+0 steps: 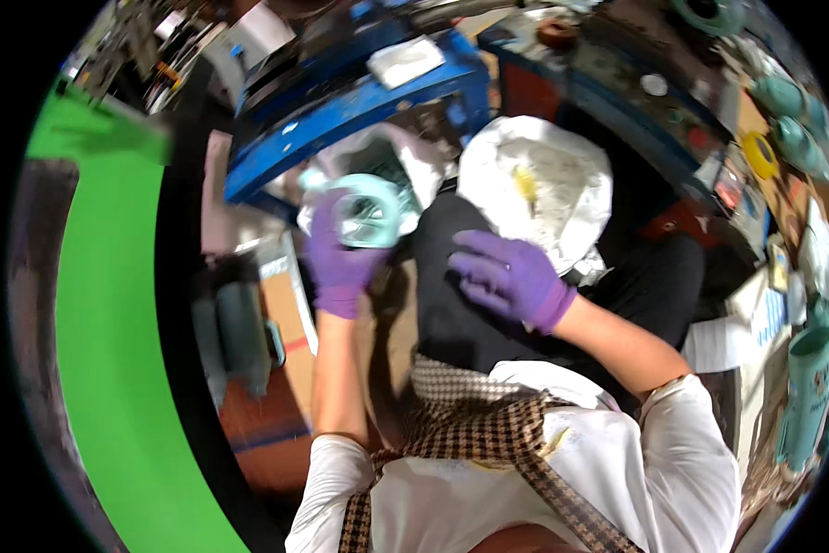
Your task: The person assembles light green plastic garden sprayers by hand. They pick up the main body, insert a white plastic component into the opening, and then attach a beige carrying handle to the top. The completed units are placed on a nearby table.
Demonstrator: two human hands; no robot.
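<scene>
1. One pale-green ring-shaped piece (391,216) is by a white bag (424,164), the left hand (339,263) closed around its side.
2. Right hand (513,275), fingers loosely apart, hovers over a thigh (444,309), seemingly empty.
3. Probably light, stiff, slightly slippery plastic; its outer wall suits gripping.

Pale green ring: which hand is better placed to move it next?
Left hand, probably: it grips the pale green ring at its left side, near a white bag. The right hand is open, apart from the ring, over the dark trouser leg.
</scene>
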